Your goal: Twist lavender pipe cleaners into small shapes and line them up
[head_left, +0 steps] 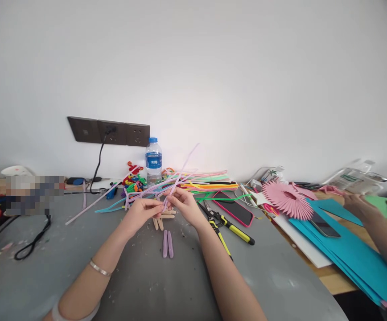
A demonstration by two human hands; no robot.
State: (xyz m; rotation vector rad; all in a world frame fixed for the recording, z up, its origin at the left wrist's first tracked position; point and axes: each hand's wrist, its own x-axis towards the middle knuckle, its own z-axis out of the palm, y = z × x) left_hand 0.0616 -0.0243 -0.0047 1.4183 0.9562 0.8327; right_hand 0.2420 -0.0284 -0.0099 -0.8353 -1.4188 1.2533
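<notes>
Both my hands meet above the grey table, pinching a light purple pipe cleaner (184,164) whose free end sticks up to the right. My left hand (146,211) holds its lower part between thumb and fingertips. Just beside it, my right hand (182,203) grips the same stem, fingers closed. Below them two short folded purple pipe cleaner pieces (168,244) lie side by side. Some beige pieces (160,221) rest behind these, partly hidden by my hands. A heap of coloured pipe cleaners (210,182) spreads out behind my right hand.
A water bottle (154,162) stands by the wall under the sockets (113,132). Yellow-and-black pliers (233,229) and a pink-edged phone (235,209) lie right of my hands. Farther right are blue paper sheets (350,254), a pink paper fan (285,199) and another person's hands (360,207).
</notes>
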